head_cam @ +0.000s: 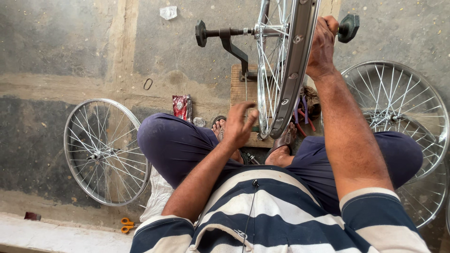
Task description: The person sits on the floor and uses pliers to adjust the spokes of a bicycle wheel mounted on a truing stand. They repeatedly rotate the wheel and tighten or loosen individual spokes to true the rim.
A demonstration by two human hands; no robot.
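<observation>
two hands are on one bicycle wheel rim [293, 70], which stands upright on its axle in a truing stand [229, 40] between our knees. our right hand [322, 44] is closed around the far upper edge of the rim, a hold that, as we judge it, keeps the wheel from turning. our left hand [240, 124] is half open with the fingers spread, its fingertips at the spokes [269, 84] near the rim's low end; we cannot tell whether it pinches a small tool. the stand is fixed to a wooden board [239, 86] just beyond the left hand, likely so that it stays put under the pull of the work.

well to the left of the left hand a finished spoked wheel [107, 152] lies flat on the concrete floor [56, 56], and right of the right arm more wheels [398, 112] lie stacked, within reach. a small red packet [182, 107] lies just left of the left hand; what it holds is not visible. orange-handled scissors [125, 225] lie by the wall edge behind the left elbow. no open container is in view.
</observation>
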